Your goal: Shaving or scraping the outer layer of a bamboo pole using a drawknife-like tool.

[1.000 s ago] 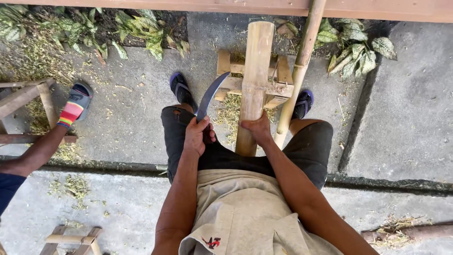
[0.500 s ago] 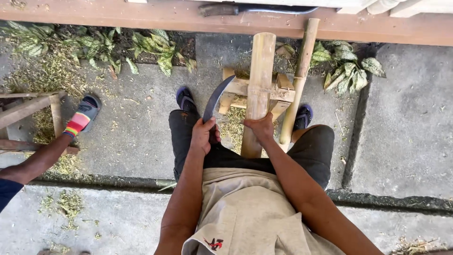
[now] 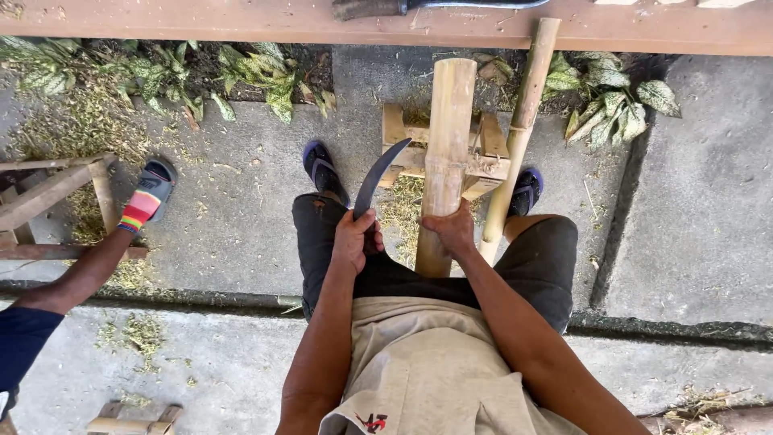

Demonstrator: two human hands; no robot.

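Note:
My left hand (image 3: 355,239) grips the handle of a curved dark knife (image 3: 378,173), its blade arcing up and to the right toward a thick bamboo pole (image 3: 445,153). That pole stands upright between my knees, resting against a small wooden stand (image 3: 491,157). My right hand (image 3: 452,229) wraps around the pole's lower part. The blade tip is close to the pole's left side; whether it touches I cannot tell. A thinner bamboo stick (image 3: 522,121) leans to the right of the pole.
Another person's leg with a striped sock and sandal (image 3: 145,201) is at the left, beside a wooden frame (image 3: 48,193). A wooden beam (image 3: 241,20) with a long blade (image 3: 419,6) on it crosses the top. Leafy plants and shavings lie on the concrete.
The view has shifted downward, so the beam at the top shows more. Both hands keep their hold; the knife blade stays beside the pole's left side.

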